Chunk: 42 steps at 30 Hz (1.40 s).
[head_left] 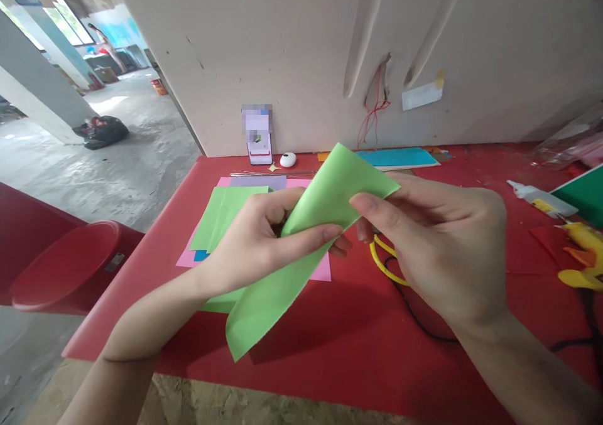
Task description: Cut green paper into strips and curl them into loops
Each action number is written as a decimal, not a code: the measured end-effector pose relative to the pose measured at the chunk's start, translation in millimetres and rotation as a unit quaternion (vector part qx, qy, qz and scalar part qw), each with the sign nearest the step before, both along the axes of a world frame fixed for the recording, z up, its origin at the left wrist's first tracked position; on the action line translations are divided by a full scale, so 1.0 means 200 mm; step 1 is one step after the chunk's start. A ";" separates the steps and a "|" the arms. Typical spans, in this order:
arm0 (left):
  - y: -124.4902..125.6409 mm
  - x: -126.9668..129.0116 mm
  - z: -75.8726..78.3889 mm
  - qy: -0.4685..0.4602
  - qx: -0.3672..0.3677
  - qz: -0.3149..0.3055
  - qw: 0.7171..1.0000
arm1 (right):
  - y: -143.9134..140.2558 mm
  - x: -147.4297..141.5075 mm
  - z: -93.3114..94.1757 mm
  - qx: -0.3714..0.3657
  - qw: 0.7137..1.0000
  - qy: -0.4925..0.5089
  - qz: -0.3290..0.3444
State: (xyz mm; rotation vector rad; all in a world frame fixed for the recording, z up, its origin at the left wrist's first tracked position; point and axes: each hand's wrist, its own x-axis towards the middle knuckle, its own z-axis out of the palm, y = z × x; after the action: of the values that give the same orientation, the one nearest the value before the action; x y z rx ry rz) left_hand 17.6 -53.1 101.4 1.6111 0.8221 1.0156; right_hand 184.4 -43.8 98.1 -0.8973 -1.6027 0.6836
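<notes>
1. Green paper (301, 236) is held folded above the red surface (339, 349), lifted clear so both layers can be lined up.
2. Left hand (257, 240) pinches its middle; right hand (438, 243) is closed on the 2 o'clock corner.
3. Spare sheets (226, 215) lie at 10 o'clock, yellow scissors (384, 262) under the right hand.
4. No writing is readable; the phone (259, 139) at 12 o'clock is blurred.

Folded paper (301, 243) light green; table (358, 337) red; sheet (320, 271) beneath pink; scissors handles (384, 265) yellow; stool (70, 265) red
</notes>
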 end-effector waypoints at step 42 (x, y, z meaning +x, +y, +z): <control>0.11 -0.03 -0.23 0.305 -0.037 -0.166 0.937 | 0.21 0.13 -0.08 -0.207 0.814 -0.445 0.312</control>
State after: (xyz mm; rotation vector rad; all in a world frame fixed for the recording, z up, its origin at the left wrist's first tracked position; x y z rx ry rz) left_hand 10.9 -30.5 55.8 1.9463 0.9318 0.2305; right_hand 209.5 -2.1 82.1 -1.0860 -2.7293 1.2113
